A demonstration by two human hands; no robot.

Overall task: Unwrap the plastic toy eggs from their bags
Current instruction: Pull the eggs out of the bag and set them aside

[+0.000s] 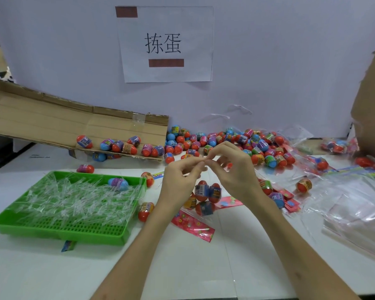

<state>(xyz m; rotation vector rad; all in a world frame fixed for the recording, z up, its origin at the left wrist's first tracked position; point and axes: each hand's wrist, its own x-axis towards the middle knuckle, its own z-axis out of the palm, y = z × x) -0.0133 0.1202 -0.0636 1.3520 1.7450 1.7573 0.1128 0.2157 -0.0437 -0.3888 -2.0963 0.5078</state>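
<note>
My left hand [179,180] and my right hand [233,169] meet fingertip to fingertip above the table and pinch the thin clear top of a plastic bag. Below them the bag holds several red toy eggs [204,197] with printed bands. A pink flowered header strip [193,225] lies at the bag's near end. Many loose toy eggs [225,144], red, blue and purple, are piled along the back of the white table.
A green perforated tray [59,231] at the left holds several clear plastic strips and one blue-purple egg [118,184]. A flattened cardboard flap [74,124] slopes at the back left. Empty clear bags [355,204] lie at the right under a cardboard box [372,109].
</note>
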